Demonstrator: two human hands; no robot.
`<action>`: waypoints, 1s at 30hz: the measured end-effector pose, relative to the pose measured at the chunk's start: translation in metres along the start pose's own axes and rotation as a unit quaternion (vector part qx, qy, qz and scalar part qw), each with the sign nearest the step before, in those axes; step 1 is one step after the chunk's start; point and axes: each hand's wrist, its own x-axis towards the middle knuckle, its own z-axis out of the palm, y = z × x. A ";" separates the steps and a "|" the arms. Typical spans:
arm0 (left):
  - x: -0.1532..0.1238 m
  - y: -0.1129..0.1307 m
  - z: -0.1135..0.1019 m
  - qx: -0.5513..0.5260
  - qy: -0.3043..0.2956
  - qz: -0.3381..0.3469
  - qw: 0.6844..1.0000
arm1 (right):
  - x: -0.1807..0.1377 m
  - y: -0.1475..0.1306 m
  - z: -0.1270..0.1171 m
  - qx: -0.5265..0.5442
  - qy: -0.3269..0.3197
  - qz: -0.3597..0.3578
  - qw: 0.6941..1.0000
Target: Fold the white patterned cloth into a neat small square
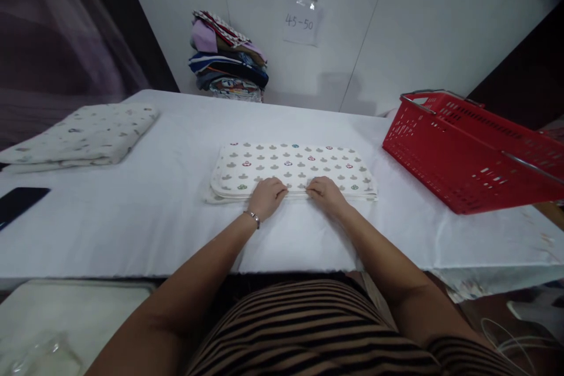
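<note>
A folded white cloth (291, 165) with small crown prints lies in the middle of the white table (167, 211). My left hand (267, 197) and my right hand (325, 193) rest side by side on its near edge. Both hands have their fingers curled, pinching the folded edge of the cloth. A bracelet sits on my left wrist.
A red plastic basket (467, 150) stands at the right. Another folded patterned cloth (83, 135) lies at the left, with a dark phone (17, 202) near the left edge. A pile of folded clothes (229, 59) leans on the back wall under paper labels (302, 9).
</note>
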 end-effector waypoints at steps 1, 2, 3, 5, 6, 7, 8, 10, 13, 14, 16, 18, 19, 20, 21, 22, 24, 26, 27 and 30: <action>-0.001 0.002 0.000 0.000 0.010 0.000 1.000 | 0.000 -0.001 0.001 0.009 0.003 0.003 1.000; -0.002 0.003 0.001 0.001 0.023 0.002 1.000 | -0.001 -0.002 0.001 0.018 0.008 0.006 1.000; -0.003 0.005 0.002 0.003 0.037 0.007 0.999 | -0.001 -0.003 0.002 0.026 0.015 0.008 1.000; -0.005 0.009 0.004 0.012 0.059 0.022 0.998 | -0.002 -0.003 0.004 0.037 0.026 0.012 0.999; -0.006 0.010 0.005 0.018 0.063 0.030 0.997 | -0.002 -0.003 0.004 0.040 0.030 0.015 0.999; -0.006 0.012 0.006 0.026 0.060 0.038 0.997 | -0.003 -0.003 0.005 0.042 0.033 0.017 0.998; -0.005 0.013 0.007 0.034 0.053 0.044 0.997 | -0.003 -0.003 0.006 0.043 0.034 0.017 0.998; -0.003 0.015 0.008 0.050 0.033 0.051 0.997 | -0.004 -0.003 0.007 0.043 0.036 0.018 0.998; 0.004 0.017 0.009 0.069 0.010 0.053 0.996 | -0.004 -0.003 0.008 0.040 0.041 0.023 0.998; 0.006 0.017 0.009 0.074 0.004 0.053 0.996 | -0.005 -0.003 0.008 0.040 0.043 0.023 0.998; 0.008 0.019 0.009 0.083 -0.006 0.058 0.995 | -0.005 -0.003 0.008 0.043 0.047 0.020 0.998; 0.009 0.021 0.009 0.089 -0.012 0.076 0.993 | -0.006 -0.003 0.008 0.045 0.049 0.015 0.998; 0.008 0.022 0.008 0.090 -0.009 0.087 0.992 | -0.006 -0.004 0.008 0.046 0.050 0.014 0.998; 0.007 0.023 0.008 0.089 -0.004 0.097 0.991 | -0.006 -0.004 0.008 0.047 0.050 0.013 0.998; 0.005 0.024 0.008 0.087 0.003 0.104 0.991 | -0.006 -0.004 0.007 0.048 0.049 0.012 0.998; 0.003 0.024 0.008 0.086 0.009 0.107 0.991 | -0.007 -0.004 0.007 0.047 0.047 0.010 0.998; 0.000 0.025 0.007 0.085 0.015 0.106 0.991 | -0.008 -0.005 0.006 0.040 0.041 0.002 0.998; -0.001 0.025 0.007 0.084 0.014 0.102 0.991 | -0.009 -0.005 0.005 0.029 0.033 -0.013 0.999; -0.002 0.025 0.007 0.083 0.013 0.100 0.991 | -0.010 -0.005 0.005 0.023 0.032 -0.021 0.999; -0.002 0.023 0.007 0.081 0.007 0.104 0.991 | -0.012 -0.003 0.005 0.008 0.029 -0.043 0.999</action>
